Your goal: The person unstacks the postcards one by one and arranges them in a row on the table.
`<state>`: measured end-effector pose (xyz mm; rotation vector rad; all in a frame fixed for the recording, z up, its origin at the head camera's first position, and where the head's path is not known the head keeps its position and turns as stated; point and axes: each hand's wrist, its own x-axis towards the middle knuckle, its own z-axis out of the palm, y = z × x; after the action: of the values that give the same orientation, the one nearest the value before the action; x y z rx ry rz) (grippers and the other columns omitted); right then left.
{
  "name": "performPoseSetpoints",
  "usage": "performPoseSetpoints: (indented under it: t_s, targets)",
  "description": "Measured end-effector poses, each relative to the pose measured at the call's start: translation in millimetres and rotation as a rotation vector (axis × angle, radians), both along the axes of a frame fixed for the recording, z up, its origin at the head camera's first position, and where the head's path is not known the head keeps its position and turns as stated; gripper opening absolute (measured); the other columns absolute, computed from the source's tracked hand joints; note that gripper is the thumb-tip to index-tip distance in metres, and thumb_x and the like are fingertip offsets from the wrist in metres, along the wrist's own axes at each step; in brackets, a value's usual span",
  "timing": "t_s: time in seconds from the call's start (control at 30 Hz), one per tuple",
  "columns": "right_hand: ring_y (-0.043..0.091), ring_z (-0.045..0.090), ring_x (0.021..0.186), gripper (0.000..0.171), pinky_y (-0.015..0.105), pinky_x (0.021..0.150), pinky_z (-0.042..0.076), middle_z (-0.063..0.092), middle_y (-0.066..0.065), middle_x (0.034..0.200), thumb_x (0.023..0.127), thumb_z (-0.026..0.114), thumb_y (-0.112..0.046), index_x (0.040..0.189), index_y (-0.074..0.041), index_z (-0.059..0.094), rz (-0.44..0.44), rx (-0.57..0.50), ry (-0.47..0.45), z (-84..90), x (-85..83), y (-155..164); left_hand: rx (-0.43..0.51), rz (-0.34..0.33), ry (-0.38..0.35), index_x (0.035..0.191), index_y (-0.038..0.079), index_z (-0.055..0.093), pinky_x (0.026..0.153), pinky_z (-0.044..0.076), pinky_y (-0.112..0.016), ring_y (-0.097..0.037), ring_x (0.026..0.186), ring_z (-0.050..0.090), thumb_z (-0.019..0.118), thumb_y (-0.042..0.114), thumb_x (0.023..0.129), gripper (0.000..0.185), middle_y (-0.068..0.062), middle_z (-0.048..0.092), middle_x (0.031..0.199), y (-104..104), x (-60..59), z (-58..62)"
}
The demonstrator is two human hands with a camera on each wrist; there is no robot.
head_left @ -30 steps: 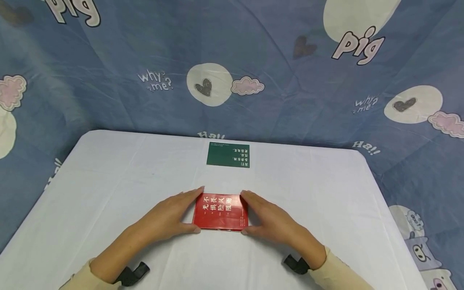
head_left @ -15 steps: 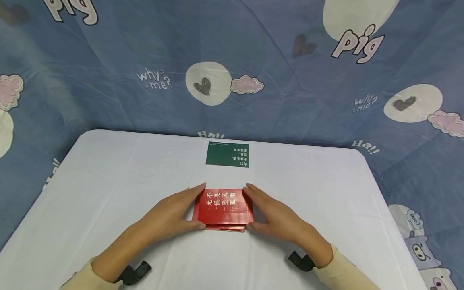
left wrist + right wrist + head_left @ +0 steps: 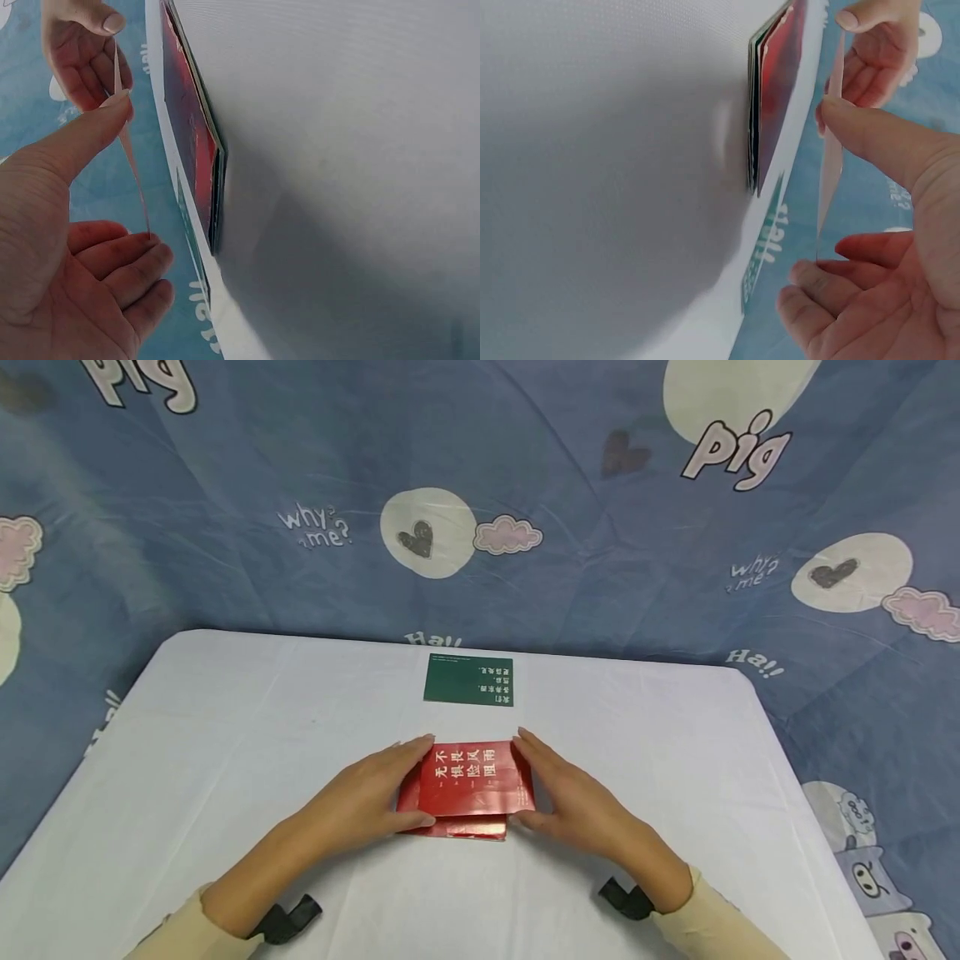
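Observation:
Both hands hold a red card [image 3: 472,781] with pale Chinese characters by its two side edges. My left hand [image 3: 367,789] pinches its left side between thumb and fingers, and my right hand [image 3: 573,797] does likewise on the right. Seen edge-on in the left wrist view, the thin card [image 3: 133,165] hangs clear of the table. Beneath it lies a stack of cards [image 3: 468,828] with red on top, partly covered by the held one in the head view. Several layered edges show on that stack [image 3: 761,112] in the right wrist view.
A green card [image 3: 468,679] with white characters lies farther back, near the far edge of the white-covered table [image 3: 247,710]. Behind the table hangs a blue printed cloth [image 3: 300,585]. Black straps [image 3: 288,920] circle the wrists.
The red card has come up off the stack and shifted away and slightly right, both hands moving with it. More of the stack's near edge now shows. The green card stays put.

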<state>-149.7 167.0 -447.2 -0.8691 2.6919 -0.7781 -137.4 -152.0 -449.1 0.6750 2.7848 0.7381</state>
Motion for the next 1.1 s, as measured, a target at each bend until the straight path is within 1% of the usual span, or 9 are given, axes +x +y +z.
performPoseSetpoints:
  t_s: [0.23, 0.37, 0.47, 0.63, 0.77, 0.9, 1.0, 1.1]
  targets:
    - [0.027, 0.035, 0.152, 0.098, 0.047, 0.113, 0.045, 0.027, 0.011, 0.171, 0.088, 0.087, -0.027, 0.164, -0.004, 0.031, -0.03, -0.011, 0.011, 2.0, -0.3, 7, 0.002, -0.022, 0.022, 0.161, 0.007, 0.039, 0.111, 0.046, -0.055, -0.037, 0.144, 0.048, 0.089, 0.042, 0.082, 0.1, -0.012, 0.046, 0.16, 10, -6.8, 2.1]
    - [0.028, 0.036, 0.152, 0.099, 0.047, 0.113, 0.046, 0.027, 0.012, 0.171, 0.088, 0.087, -0.026, 0.164, -0.003, 0.029, -0.04, -0.014, 0.009, 1.3, -0.8, 10, 0.004, -0.032, 0.014, 0.162, 0.007, 0.039, 0.114, 0.043, -0.056, -0.038, 0.146, 0.044, 0.088, 0.043, 0.084, 0.099, -0.009, 0.042, 0.164, 14, -9.1, 1.1]
    - [0.027, 0.037, 0.152, 0.099, 0.046, 0.111, 0.047, 0.027, 0.01, 0.171, 0.087, 0.088, -0.027, 0.164, -0.004, 0.029, -0.043, -0.009, 0.022, 1.1, -3.2, 12, 0.002, -0.026, 0.008, 0.162, 0.008, 0.038, 0.113, 0.044, -0.057, -0.038, 0.147, 0.042, 0.088, 0.043, 0.084, 0.098, -0.009, 0.041, 0.164, 16, -10.6, 0.4]
    - [0.027, 0.037, 0.152, 0.098, 0.045, 0.11, 0.048, 0.028, 0.008, 0.171, 0.088, 0.087, -0.027, 0.164, -0.005, 0.03, -0.037, -0.002, 0.04, 1.7, -9.1, 14, 0.001, -0.017, 0.026, 0.161, 0.008, 0.039, 0.111, 0.045, -0.058, -0.039, 0.146, 0.044, 0.089, 0.042, 0.083, 0.099, -0.009, 0.042, 0.163, 20, -13.9, 0.1]
    - [0.028, 0.038, 0.151, 0.097, 0.046, 0.112, 0.046, 0.029, 0.011, 0.17, 0.088, 0.087, -0.027, 0.164, -0.003, 0.031, -0.036, -0.003, 0.039, 2.1, -11.4, 20, 0.008, -0.032, 0.044, 0.161, 0.007, 0.04, 0.113, 0.044, -0.058, -0.04, 0.146, 0.043, 0.088, 0.042, 0.084, 0.097, -0.01, 0.042, 0.164, 25, -17.7, -1.6]
    - [0.028, 0.036, 0.152, 0.095, 0.046, 0.116, 0.041, 0.028, 0.014, 0.17, 0.089, 0.086, -0.024, 0.163, -0.001, 0.031, -0.036, -0.019, 0.044, 0.8, -13.2, 27, 0.007, -0.054, 0.064, 0.16, 0.006, 0.041, 0.114, 0.043, -0.056, -0.04, 0.146, 0.043, 0.087, 0.042, 0.085, 0.096, -0.011, 0.042, 0.164, 32, -22.5, -2.9]
    - [0.028, 0.033, 0.154, 0.094, 0.046, 0.118, 0.039, 0.025, 0.014, 0.171, 0.09, 0.085, -0.022, 0.163, -0.001, 0.03, -0.033, -0.035, 0.045, -0.3, -14.2, 32, 0.0, -0.063, 0.066, 0.16, 0.005, 0.041, 0.113, 0.043, -0.057, -0.04, 0.146, 0.044, 0.087, 0.042, 0.085, 0.096, -0.013, 0.042, 0.163, 39, -25.8, -2.2]
    - [0.028, 0.031, 0.154, 0.094, 0.045, 0.117, 0.04, 0.022, 0.013, 0.172, 0.09, 0.085, -0.02, 0.163, 0.0, 0.03, -0.044, -0.039, 0.046, -0.3, -14.7, 35, -0.011, -0.072, 0.059, 0.16, 0.004, 0.041, 0.113, 0.044, -0.057, -0.041, 0.145, 0.044, 0.087, 0.041, 0.085, 0.096, -0.013, 0.043, 0.163, 44, -29.6, -2.0]
